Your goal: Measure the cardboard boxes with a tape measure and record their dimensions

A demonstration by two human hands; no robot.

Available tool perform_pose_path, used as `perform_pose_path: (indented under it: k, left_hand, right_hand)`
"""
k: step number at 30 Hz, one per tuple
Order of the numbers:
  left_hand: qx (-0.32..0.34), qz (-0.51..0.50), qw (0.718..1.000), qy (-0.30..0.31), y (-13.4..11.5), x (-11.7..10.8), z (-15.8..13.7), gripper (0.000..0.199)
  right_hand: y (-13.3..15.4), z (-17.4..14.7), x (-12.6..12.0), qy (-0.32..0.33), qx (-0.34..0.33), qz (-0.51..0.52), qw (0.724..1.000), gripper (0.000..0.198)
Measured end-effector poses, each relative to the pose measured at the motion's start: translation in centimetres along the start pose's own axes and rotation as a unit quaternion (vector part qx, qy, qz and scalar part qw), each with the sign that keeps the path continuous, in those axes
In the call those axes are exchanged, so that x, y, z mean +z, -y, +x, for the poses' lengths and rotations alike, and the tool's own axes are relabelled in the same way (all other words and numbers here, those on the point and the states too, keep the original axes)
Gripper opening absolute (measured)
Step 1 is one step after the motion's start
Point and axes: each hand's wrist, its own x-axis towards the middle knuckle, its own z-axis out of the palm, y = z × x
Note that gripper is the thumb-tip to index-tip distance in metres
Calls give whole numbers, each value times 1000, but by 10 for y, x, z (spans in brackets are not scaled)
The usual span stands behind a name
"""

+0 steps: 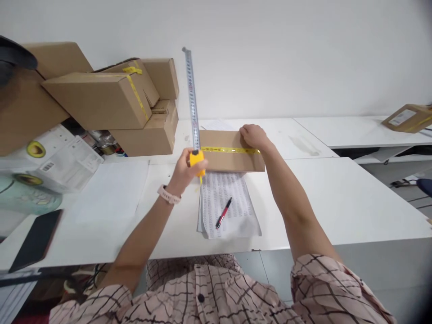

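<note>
Yellow tape measure (197, 163), blade extended upward, cardboard box (227, 161) just beside, yellow-taped lengthwise

L grip (183, 170) raised above table (337, 193), fingers wrapped closed, thumb across front; L forearm (145, 234) slants in over table's near edge. R arm (292, 191) reaches farther across table, elbow slightly bent; R grip (254, 136) knuckles-up w/ fingers bent.

Tape measure case (196, 157), probably plastic
</note>
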Motion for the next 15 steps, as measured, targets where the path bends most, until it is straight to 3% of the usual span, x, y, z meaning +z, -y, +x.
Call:
perform_pose_path:
  k: [3,6,11,15]
  left_hand:
    - [-87,-59,988,113,12,17,-41,48]
    - [-173,-126,962,171,28,31,-69,51]
    - [-193,-149,950,193,44,48,-86,52]
    - [-204,-157,949,184,51,57,-96,55]
  right_hand:
    - [10,4,7,-8,45,41,998,49]
    - [14,4,10,-31,68,98,992,71]
    - [16,4,9,-47,82,75,993,87]
    - [22,5,8,-38,97,27,994,73]
